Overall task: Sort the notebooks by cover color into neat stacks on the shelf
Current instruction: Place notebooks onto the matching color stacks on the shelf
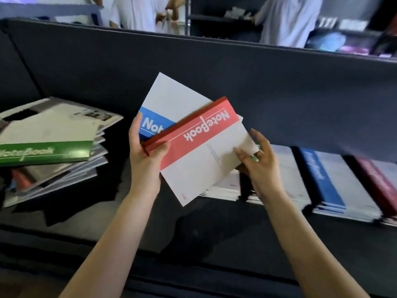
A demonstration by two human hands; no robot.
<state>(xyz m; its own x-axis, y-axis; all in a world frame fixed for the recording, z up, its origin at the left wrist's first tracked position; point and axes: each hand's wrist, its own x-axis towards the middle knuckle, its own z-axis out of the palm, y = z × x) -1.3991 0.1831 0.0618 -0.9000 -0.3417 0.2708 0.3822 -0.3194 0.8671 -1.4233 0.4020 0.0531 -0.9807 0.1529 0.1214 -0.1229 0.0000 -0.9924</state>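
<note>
Red-banded notebook [199, 147] sits on top, blue-banded notebook [154, 119] fanned out behind it, both off the shelf [193, 233]. My left hand [146, 155] grips the pair at their near-left edge, thumb over the red band, fingers [135, 130] curled round the back. My right hand [262, 164] pinches the red one's right corner between thumb and fingertips [242, 155].

Targets: blue stack [335, 186] is to the right of my right fingers, red stack [380, 181] further right past it. Another stack [223, 188] lies directly under my right fingers; I can't tell its colour. The unsorted pile [53, 168], green notebook [45, 152] on top, is well to the left of my left fingers.

Risks as I see them:
- One left grip holds two covers. Pull the red one away and the blue may slide out with it, or drop.
- The corner pinch is weak. The cover could bend or slip, and the book swing.
- The red reads upside down. Put down like this, its band won't line up with its stack.
- Reaching across the nearer stacks could knock their edges crooked.
- The unsorted pile is splayed and may slump.
</note>
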